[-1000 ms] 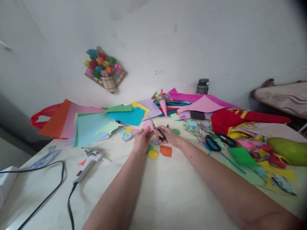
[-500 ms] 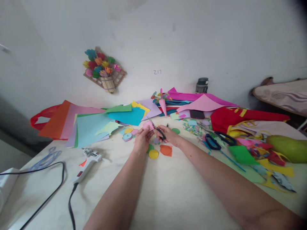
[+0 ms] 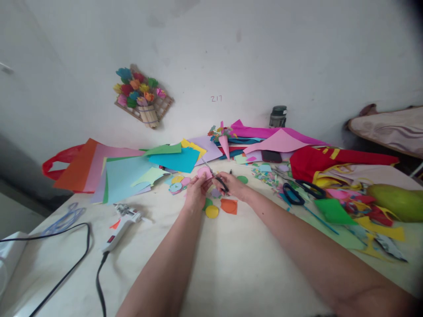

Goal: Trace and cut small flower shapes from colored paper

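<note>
Between the fingers of my left hand (image 3: 197,190) is a pink piece of paper (image 3: 204,172) with a rounded edge. My right hand (image 3: 232,186) is closed around the dark handles of small scissors (image 3: 220,182), whose blades point up and left along the paper's right side. Below the hands lie a yellow paper circle (image 3: 212,211) and an orange paper piece (image 3: 228,206) with a curved cut in it. A green circle (image 3: 242,179) rests right of my right hand. More paper circles (image 3: 177,186) are grouped left of my left hand.
Coloured sheets (image 3: 127,178) spread at the back left. A glue gun (image 3: 120,231) with a black cord lies front left. Larger blue-handled scissors (image 3: 294,193), paper scraps (image 3: 266,175), a phone (image 3: 271,156) and a green fruit (image 3: 393,200) are on the right. A paper cone bouquet (image 3: 224,143) stands behind.
Almost nothing differs. Both hands stay in place with the pink paper and scissors, and the view has shifted very slightly.
</note>
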The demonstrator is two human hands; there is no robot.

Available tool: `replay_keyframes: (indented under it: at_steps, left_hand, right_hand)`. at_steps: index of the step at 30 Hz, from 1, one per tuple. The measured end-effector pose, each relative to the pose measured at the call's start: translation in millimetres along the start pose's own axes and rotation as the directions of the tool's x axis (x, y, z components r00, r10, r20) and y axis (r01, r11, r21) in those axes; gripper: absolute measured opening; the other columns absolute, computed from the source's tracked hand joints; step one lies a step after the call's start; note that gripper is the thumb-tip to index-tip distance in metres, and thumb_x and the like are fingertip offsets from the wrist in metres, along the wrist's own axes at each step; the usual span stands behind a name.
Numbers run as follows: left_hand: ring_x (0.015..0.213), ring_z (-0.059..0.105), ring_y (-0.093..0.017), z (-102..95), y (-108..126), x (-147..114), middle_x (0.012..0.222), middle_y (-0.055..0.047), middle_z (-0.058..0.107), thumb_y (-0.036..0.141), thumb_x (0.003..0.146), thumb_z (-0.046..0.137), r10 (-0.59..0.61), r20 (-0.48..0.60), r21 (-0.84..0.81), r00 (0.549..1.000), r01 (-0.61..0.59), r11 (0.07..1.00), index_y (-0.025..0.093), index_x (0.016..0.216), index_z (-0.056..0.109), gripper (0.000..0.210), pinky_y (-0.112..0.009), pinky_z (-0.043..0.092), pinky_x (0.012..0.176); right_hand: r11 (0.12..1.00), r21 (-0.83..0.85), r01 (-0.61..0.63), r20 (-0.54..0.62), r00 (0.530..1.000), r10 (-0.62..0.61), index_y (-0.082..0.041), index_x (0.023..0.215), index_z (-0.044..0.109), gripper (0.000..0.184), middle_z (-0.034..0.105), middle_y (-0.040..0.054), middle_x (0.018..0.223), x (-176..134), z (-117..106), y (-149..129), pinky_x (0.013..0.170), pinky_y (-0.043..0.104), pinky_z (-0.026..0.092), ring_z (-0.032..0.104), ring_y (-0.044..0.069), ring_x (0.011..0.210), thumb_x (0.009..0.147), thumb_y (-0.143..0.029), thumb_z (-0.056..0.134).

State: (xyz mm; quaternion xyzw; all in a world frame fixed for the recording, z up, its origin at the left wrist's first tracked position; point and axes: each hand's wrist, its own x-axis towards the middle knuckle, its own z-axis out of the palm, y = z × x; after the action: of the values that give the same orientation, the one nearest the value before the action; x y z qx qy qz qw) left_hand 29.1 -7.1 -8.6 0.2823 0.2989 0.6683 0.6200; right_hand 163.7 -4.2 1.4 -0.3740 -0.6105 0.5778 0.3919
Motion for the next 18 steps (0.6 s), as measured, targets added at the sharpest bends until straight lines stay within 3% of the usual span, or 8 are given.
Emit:
replay_keyframes:
  at_steps: [18]
  left_hand:
    - [0.060, 0.064, -0.012, -0.8, 0.0, 1.1, 0.067, -0.001, 0.068, 0.018, 0.061, 0.073, 0.011, -0.002, 0.002, 1.000, -0.011, 1.000, 0.015, 0.074, 0.061, 0.017, -0.024, 0.050, 0.066]
  right_hand:
    - [0.999, -0.041, -0.010, 0.024, 1.000, 0.011, -0.019, 0.080, 0.046, 0.028, 0.050, -0.0051, 0.053, 1.2, -1.9, 0.2, 0.032, 0.017, 0.021, 0.043, 0.006, 0.038, 0.073, -0.044, 0.056]
